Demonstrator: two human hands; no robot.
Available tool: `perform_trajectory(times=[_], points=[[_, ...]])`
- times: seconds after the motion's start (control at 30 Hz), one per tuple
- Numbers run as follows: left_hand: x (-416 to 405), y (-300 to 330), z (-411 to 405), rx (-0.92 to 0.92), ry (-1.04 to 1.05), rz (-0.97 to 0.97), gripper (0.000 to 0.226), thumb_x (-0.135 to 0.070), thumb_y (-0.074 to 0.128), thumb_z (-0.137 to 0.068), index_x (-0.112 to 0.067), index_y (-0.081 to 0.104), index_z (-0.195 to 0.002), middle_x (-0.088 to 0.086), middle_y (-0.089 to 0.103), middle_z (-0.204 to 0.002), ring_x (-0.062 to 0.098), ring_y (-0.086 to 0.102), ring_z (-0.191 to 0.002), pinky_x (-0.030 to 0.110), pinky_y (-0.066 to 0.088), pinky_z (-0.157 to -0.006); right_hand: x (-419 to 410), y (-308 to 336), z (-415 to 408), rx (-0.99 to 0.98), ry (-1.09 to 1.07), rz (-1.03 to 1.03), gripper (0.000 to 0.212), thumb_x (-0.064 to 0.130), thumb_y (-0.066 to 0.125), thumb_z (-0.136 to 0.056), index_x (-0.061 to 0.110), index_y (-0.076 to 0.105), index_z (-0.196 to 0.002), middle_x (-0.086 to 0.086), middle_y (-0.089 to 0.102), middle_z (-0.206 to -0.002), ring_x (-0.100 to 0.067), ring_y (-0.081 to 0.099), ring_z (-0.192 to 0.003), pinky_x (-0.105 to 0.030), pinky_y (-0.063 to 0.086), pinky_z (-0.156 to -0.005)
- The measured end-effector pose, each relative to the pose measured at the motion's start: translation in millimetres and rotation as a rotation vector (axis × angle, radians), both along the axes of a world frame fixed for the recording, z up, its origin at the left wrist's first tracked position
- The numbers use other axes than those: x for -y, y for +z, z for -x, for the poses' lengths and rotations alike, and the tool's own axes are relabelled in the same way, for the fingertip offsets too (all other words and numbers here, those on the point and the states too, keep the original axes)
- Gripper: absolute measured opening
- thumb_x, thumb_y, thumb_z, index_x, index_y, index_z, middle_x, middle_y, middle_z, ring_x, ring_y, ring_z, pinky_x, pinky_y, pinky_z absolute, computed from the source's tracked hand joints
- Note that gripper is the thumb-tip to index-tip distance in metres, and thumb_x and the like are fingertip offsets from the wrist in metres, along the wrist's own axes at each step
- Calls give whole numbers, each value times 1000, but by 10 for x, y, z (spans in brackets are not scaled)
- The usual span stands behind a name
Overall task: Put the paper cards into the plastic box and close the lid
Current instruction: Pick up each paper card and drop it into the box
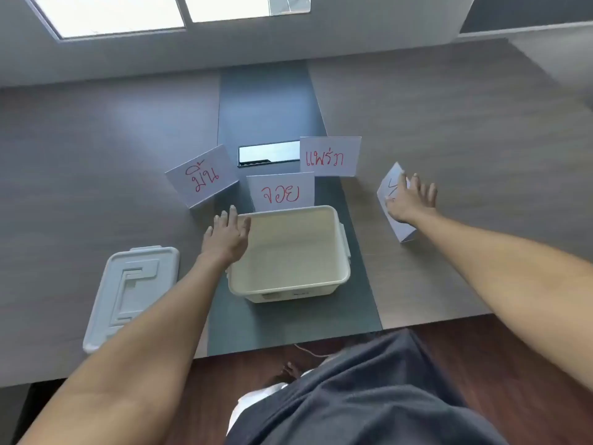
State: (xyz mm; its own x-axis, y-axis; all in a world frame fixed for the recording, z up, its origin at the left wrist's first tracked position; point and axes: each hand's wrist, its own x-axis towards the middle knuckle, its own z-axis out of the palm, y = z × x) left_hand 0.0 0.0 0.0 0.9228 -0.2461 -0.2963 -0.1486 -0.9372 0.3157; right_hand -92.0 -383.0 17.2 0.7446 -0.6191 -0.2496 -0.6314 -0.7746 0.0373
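An open cream plastic box stands empty on the dark strip of the table. Its grey lid lies flat to the left. Three folded white paper cards with red writing stand beyond the box: one at the left, one in the middle, one further back at the right. A further card lies tilted at the right. My left hand rests on the box's left rim, fingers spread. My right hand lies flat on the right card, fingers apart, not clearly gripping it.
A dark rectangular cable port is set in the table behind the cards. The table's near edge runs just in front of my body. Windows lie beyond the far edge of the table.
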Motion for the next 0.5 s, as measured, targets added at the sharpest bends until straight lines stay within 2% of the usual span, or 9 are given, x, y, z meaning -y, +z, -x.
perform_trajectory(times=[0.07, 0.17, 0.23, 0.37, 0.43, 0.5], points=[[38, 5, 45, -26, 46, 88, 68, -54, 9, -101, -16, 1, -157, 8, 13, -164, 26, 14, -151, 47, 17, -118, 22, 14, 60, 10, -21, -22, 73, 39, 38, -99, 13, 1, -158, -22, 24, -156, -40, 30, -140, -47, 20, -113], [95, -22, 92, -42, 118, 188, 63, -49, 11, -103, -19, 2, -157, 10, 26, -160, 32, 29, -145, 49, 28, -111, 36, 1, 134, 37, -51, -101, 80, 28, 48, -98, 13, -3, -158, -22, 26, -151, -40, 36, -134, -44, 30, -108], [108, -14, 80, -60, 164, 252, 59, -43, 14, -105, -18, 5, -157, 14, 32, -157, 36, 34, -141, 45, 28, -111, 10, 3, 173, 46, -63, -143, 83, 18, 51, -97, 13, -6, -158, -23, 28, -149, -41, 39, -132, -44, 35, -105], [110, -36, 24, -104, 235, 340, 54, -35, 19, -107, -15, 12, -157, 11, 25, -161, 32, 26, -147, 37, 19, -117, -45, 4, 195, 64, -92, -221, 85, 6, 48, -95, 16, -8, -158, -24, 41, -146, -42, 49, -126, -44, 43, -97], [106, -31, 14, -116, 244, 355, 54, -33, 19, -107, -14, 12, -157, 10, 23, -162, 30, 23, -148, 35, 17, -117, -83, 1, 181, 101, -92, -210, 80, 3, 49, -94, 13, 2, -157, -24, 47, -142, -42, 52, -123, -42, 45, -93], [117, -10, 35, -111, 238, 366, 54, -32, 20, -107, -13, 10, -157, 10, 23, -161, 30, 24, -147, 36, 18, -117, -116, 15, 176, 172, -90, -190, 60, 2, 51, -92, 6, 24, -145, -25, 54, -134, -43, 56, -116, -41, 43, -82]])
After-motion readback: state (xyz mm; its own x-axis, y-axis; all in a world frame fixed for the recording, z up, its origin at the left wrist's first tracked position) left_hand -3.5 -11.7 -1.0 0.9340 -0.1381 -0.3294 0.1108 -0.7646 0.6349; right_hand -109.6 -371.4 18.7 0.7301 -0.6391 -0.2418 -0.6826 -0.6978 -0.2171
